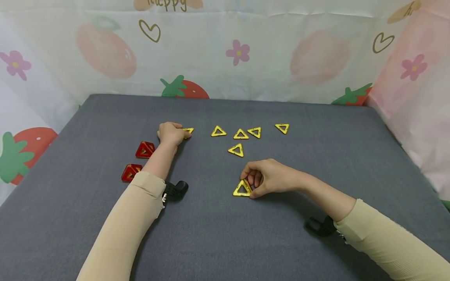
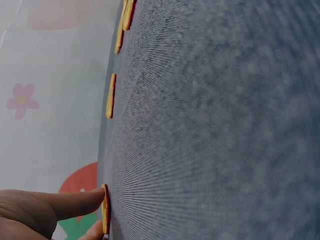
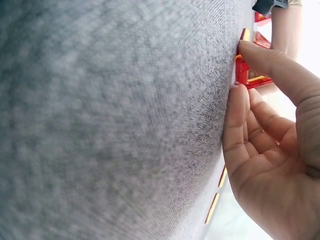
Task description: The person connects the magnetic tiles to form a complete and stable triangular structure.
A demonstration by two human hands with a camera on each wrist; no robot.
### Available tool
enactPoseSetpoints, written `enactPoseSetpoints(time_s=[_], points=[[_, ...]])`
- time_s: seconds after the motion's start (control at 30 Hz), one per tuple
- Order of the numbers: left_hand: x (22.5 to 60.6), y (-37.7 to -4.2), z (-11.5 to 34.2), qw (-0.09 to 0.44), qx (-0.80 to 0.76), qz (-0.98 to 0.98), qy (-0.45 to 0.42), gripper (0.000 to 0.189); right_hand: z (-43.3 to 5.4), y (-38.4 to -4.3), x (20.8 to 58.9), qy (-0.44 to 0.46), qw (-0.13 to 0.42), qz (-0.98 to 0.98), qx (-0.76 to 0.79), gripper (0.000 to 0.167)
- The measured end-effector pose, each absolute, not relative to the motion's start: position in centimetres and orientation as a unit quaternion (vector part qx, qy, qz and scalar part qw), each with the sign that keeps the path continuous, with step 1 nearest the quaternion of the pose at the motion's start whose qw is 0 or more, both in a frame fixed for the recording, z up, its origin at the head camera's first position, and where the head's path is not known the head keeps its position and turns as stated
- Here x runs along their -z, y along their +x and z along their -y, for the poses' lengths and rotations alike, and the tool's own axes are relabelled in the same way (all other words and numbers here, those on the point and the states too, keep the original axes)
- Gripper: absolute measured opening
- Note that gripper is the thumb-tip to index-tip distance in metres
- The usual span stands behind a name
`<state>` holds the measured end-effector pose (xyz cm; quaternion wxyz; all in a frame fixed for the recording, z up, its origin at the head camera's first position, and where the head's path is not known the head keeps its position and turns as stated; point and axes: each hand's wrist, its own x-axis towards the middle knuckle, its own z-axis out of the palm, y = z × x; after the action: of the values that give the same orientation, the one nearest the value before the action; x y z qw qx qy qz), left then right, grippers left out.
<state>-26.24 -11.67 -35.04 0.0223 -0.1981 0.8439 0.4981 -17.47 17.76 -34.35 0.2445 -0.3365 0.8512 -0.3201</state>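
Observation:
My left hand reaches to the far left of the table, thumb and a finger pinching a yellow triangle tile. In the left wrist view that tile appears edge-on, close against the cloth. Nearer the front, my right hand grips triangle tiles between thumb and fingers. One yellow triangle tile faces up there, and a second leans at its right side, partly hidden by the fingers. From the right wrist, red edges of the held tiles show at the fingertips.
Several loose yellow triangles, among them one tile in front and one at right, lie across the far middle. Two red raised triangular shapes stand left, beside the left forearm. Grey cloth covers the table; a printed curtain hangs behind.

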Motion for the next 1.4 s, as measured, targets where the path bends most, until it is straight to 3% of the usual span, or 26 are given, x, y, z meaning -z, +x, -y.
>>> enactPoseSetpoints(time_s=[0.17,0.47,0.93,1.4], points=[[35.0,-26.3,11.7,0.028,-0.485,-0.852,-0.196,0.046,-17.8,-17.5,34.2,-0.339,0.243,-0.850,0.321,0.039],[34.5,-26.5,11.2,0.032,-0.317,-0.939,-0.128,0.045,-17.8,-17.5,34.3,-0.344,0.243,-0.847,0.324,0.040],[33.7,-25.5,9.7,-0.020,-0.313,-0.948,-0.050,0.024,-17.7,-17.4,34.3,-0.333,0.248,-0.851,0.321,0.039],[32.2,-22.5,7.1,0.021,-0.333,-0.941,0.056,0.022,-17.7,-17.5,34.3,-0.330,0.250,-0.851,0.323,0.039]])
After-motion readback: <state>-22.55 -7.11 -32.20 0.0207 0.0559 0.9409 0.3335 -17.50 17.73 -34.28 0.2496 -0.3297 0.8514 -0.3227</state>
